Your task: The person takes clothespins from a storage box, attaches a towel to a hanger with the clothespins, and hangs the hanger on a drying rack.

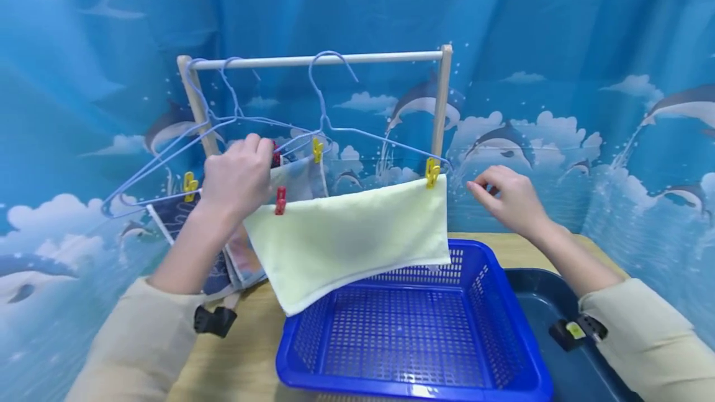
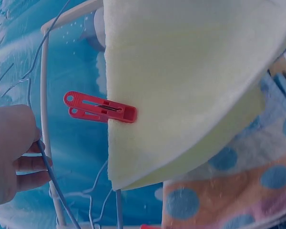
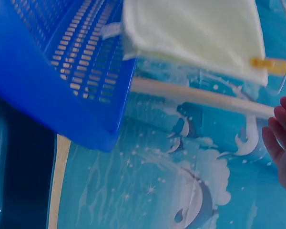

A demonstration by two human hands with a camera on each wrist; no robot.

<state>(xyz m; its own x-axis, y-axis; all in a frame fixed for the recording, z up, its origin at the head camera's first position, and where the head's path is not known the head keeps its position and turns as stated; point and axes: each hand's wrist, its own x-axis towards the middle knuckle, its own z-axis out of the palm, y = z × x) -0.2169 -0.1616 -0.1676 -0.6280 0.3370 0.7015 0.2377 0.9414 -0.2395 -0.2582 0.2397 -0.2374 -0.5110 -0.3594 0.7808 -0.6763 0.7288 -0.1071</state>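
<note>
A pale yellow towel hangs from a blue wire hanger, fastened by a yellow clothespin at right and a red clothespin at left. My left hand grips the hanger's left side; the left wrist view shows the wire passing against the curled fingers. The hanger's hook overlaps the rack's rail in the head view. Just right of the yellow clothespin, my right hand is raised with loosely bent fingers and holds nothing.
More blue hangers hang at the rack's left end, with a dark patterned cloth and a dotted cloth. Below stands a blue plastic basket; a dark basin is to its right. A dolphin-print curtain surrounds the wooden table.
</note>
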